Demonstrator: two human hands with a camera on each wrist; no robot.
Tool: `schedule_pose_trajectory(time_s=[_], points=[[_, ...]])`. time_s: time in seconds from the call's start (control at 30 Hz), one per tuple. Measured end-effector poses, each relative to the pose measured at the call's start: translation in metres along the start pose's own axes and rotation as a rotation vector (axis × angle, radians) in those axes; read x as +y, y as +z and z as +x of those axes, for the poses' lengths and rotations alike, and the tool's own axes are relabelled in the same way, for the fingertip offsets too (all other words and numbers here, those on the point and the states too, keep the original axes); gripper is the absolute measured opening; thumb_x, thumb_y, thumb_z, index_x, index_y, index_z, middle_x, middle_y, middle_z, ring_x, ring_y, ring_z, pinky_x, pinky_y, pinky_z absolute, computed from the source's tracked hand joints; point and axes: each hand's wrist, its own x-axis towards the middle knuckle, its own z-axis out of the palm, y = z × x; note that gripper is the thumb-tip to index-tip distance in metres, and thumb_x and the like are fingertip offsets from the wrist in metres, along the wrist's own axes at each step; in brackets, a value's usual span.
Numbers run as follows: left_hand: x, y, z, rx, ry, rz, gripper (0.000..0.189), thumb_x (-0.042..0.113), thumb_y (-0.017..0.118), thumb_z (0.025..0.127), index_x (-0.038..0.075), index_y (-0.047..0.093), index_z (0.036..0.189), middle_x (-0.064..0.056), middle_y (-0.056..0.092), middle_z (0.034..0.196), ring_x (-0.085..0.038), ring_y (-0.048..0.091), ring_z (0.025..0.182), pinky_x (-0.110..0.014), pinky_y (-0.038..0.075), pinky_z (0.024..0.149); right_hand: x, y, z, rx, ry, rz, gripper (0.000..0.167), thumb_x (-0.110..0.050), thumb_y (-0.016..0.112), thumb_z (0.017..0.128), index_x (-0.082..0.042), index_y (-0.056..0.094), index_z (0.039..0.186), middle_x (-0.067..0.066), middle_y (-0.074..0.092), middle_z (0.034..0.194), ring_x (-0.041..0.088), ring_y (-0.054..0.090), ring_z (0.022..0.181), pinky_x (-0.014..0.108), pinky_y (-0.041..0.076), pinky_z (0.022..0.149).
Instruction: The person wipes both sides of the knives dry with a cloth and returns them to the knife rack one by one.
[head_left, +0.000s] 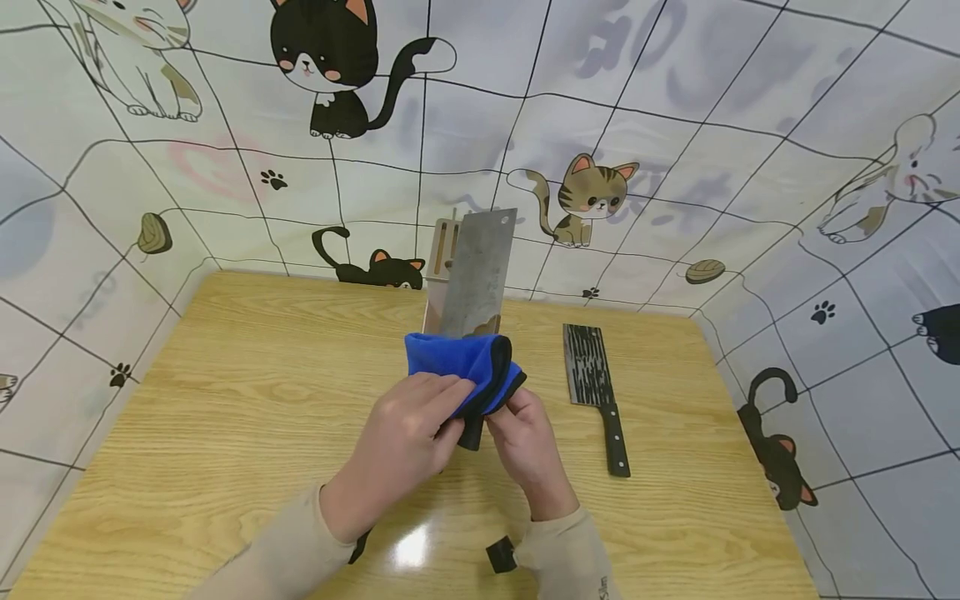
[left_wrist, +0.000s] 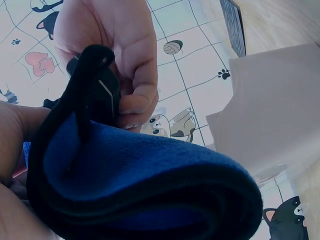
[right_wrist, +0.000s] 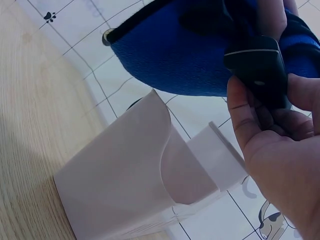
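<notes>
"Above the middle of the table, what do you see held up?"

"A cleaver with a broad, plain grey blade, raised and leaning slightly, its top edge pointing away from the person."

"And the hands?"

"The right hand has its fingers curled round the cleaver's dark handle; the right wrist view shows them clamped there, near its end. The left hand pinches a blue cloth between thumb and fingers."

"Where is that cloth, exactly?"

"Across the lower part of the blade, folded in layers, its black edging showing. Whether it goes all the way round, I cannot tell."

"Anything behind the blade?"

"A pale knife holder, standing on the table near the wall covering. Its top has long slots, and the right wrist view shows a curved cut in its side."

"And to the right?"

"A second cleaver lies flat, well apart from the cloth. Dark streaks cover its blade, and its black grip, with three pale rivets, points toward the person."

"What pattern is on the covering?"

"Cartoon cats, paw prints and dark grid lines."
</notes>
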Motion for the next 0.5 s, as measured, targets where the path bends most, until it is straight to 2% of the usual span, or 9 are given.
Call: schedule_pose_trajectory(time_s=[0.27, 0.5], points=[[0.0069, -0.0017, -0.0083, -0.009, -0.01, -0.02, 0.029, -0.007, 0.073, 0.075, -0.001, 0.076, 0.104, -0.01, 0.077, 0.098, -0.024, 0.072, 0.09, -0.035, 0.061, 0.084, -0.0018, 0.0001, 0.001, 0.031, -0.006, -0.006, 0.036, -0.004, 0.049, 0.107, -0.026, 0.077, 0.107, -0.01, 0.069, 0.104, 0.005, 0.062, 0.101, 0.023, 0.054, 0.093], [0.0097, -0.0047, -0.011, -0.022, -0.045, -0.039, 0.029, -0.009, 0.071, 0.077, -0.001, 0.075, 0.104, -0.009, 0.077, 0.099, -0.023, 0.072, 0.092, -0.035, 0.061, 0.084, -0.0033, 0.0031, 0.0002, 0.043, -0.001, -0.007, 0.036, -0.003, 0.05, 0.107, -0.026, 0.077, 0.107, -0.009, 0.07, 0.103, 0.005, 0.063, 0.099, 0.023, 0.055, 0.091]])
